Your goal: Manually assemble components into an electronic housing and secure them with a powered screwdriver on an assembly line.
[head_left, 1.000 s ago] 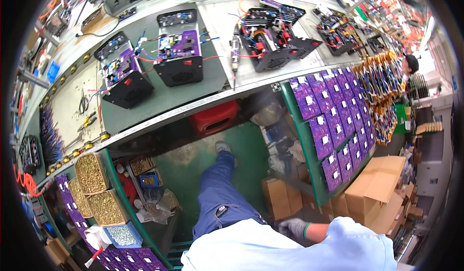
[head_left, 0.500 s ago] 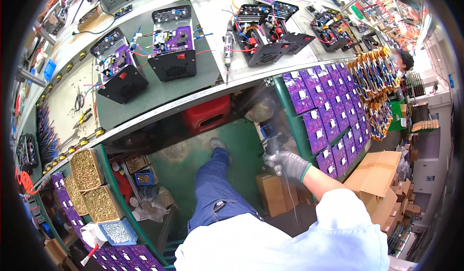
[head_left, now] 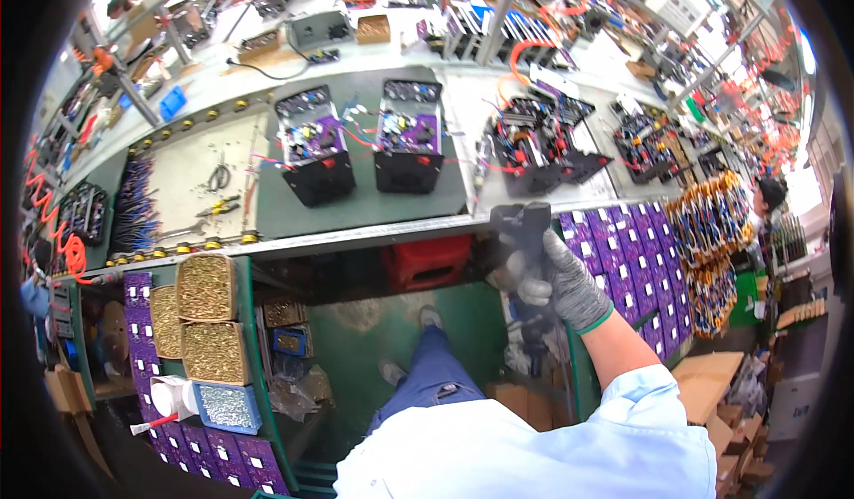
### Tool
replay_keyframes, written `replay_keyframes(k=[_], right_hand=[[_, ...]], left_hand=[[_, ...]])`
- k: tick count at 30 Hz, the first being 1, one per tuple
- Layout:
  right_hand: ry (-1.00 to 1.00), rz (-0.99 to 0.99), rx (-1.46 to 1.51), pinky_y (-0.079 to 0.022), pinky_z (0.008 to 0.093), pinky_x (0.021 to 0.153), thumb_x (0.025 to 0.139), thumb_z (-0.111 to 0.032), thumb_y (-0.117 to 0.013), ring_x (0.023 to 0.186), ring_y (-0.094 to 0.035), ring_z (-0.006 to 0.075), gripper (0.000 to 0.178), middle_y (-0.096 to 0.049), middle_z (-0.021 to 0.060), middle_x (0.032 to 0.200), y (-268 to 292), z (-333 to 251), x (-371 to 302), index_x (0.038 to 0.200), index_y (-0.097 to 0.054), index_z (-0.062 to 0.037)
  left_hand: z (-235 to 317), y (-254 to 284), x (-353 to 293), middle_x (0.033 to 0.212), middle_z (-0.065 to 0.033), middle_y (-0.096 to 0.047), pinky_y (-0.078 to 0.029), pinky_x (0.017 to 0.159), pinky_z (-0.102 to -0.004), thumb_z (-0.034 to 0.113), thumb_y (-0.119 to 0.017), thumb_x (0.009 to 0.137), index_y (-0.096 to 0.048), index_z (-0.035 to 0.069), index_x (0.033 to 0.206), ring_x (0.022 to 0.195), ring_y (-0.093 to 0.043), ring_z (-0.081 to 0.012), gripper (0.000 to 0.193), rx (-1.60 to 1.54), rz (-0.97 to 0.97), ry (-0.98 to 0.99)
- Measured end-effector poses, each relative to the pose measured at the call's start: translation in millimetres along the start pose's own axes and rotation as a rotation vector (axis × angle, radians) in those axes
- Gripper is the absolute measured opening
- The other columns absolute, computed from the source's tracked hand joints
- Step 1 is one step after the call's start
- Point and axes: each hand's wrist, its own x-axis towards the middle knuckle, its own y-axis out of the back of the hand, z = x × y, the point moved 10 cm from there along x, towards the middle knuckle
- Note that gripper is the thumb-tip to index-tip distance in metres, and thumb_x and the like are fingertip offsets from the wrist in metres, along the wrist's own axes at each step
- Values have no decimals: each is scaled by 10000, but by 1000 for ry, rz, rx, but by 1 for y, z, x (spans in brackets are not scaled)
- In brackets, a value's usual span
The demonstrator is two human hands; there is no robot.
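Observation:
My right hand (head_left: 574,285), in a grey knitted glove with a green cuff, is raised in front of the bench edge. Its fingers are closed round a dark grey thing (head_left: 525,225) with a blocky top and a part reaching down below the hand. Motion blur hides its exact kind. Just to the right of the hand lie rows of purple circuit boards (head_left: 623,259). Beyond it on the bench stand black metal housings (head_left: 534,174) with boards and wires inside. My left hand is out of view.
Two more open black housings (head_left: 407,172) stand on the green mat. Pliers (head_left: 220,207) lie further left. Trays of brass-coloured screws (head_left: 213,352) and a blue tray of silver parts (head_left: 227,407) are at the left. A red stool (head_left: 429,263) sits under the bench.
My view has swung, so the bench sits lower and further right. My right hand has risen towards the bench edge, and the dark thing in it now shows larger.

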Motion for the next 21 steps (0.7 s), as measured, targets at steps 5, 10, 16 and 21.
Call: replay_keyframes(k=[5, 10, 16, 21], right_hand=[[296, 27, -767, -524, 252, 744, 959, -249, -735, 823, -598, 66, 579, -689, 32, 1021, -78, 6, 43, 1448, -508, -40], [111, -229, -1023, -547, 291, 871, 885, -181, -816, 951, -615, 106, 752, -668, 84, 1101, -133, 86, 62, 1521, -437, -50], [19, -551, -1200, -576, 366, 875, 867, -254, -831, 1014, -714, 228, 768, -715, 165, 1120, -171, 158, 69, 1496, -448, -38], [-299, -901, -1559, -567, 422, 893, 828, -397, -831, 993, -724, 374, 806, -724, 227, 1041, -167, 215, 65, 1473, -467, -79]], left_hand=[[10, -9, 7, 1225, -24, -624, -460, 987, -286, 276, -688, 953, -560, 68, 1408, 1148, -552, -130, 516, -132, -61, -292], [44, -52, 48, 977, -2, -619, -495, 848, -322, 343, -719, 950, -650, 59, 1112, 925, -583, -139, 335, 34, 14, -361], [49, -82, 130, 1065, -74, -636, -548, 880, -353, 346, -622, 1024, -558, 21, 1270, 930, -646, -188, 412, -703, -25, -726], [129, -101, 141, 1034, -82, -633, -569, 697, -269, 329, -631, 1018, -553, 33, 1275, 845, -655, -148, 400, -835, -63, -699]])
